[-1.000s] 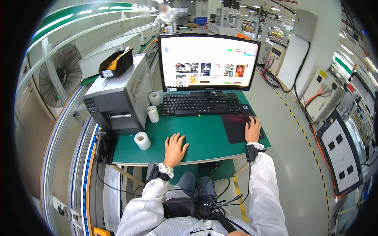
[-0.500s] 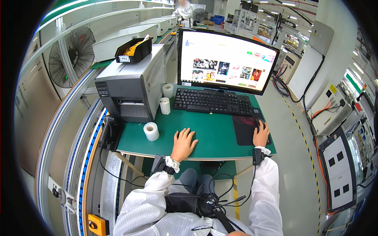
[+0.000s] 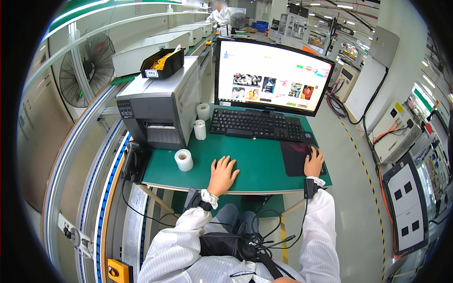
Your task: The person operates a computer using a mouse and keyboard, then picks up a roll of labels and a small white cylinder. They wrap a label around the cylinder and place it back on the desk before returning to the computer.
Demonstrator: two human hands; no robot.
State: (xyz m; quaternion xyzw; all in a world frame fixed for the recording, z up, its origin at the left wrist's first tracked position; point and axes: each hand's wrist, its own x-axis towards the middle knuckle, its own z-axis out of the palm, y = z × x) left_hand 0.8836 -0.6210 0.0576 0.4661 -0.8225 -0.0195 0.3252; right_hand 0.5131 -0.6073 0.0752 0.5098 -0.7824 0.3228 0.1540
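My left hand [image 3: 223, 175] lies flat on the green tabletop [image 3: 198, 178] near its front edge, fingers spread and holding nothing. At the right end of the table, my right hand [image 3: 313, 164] rests over a dark computer mouse [image 3: 311, 150], its fingers curved around it. Below the mouse is a black mouse pad [image 3: 292, 162] with red marks. A black keyboard [image 3: 255, 124] lies beyond both hands. Behind it stands a lit monitor [image 3: 271, 61] showing a page with several pictures. Left of my left hand, a white label roll [image 3: 184, 161] stands on end.
A grey label printer [image 3: 155, 106] occupies the table's left side, topped by a black bin [image 3: 163, 63] of yellow items. Two more white rolls stand beside it. A dark handheld device [image 3: 135, 162] sits at the left edge. A conveyor runs along the left; a person [image 3: 220, 19] stands far off.
The whole view has shifted slightly, with the table and printer sitting a little lower and to the right. Both hands keep their places on the table and mouse.
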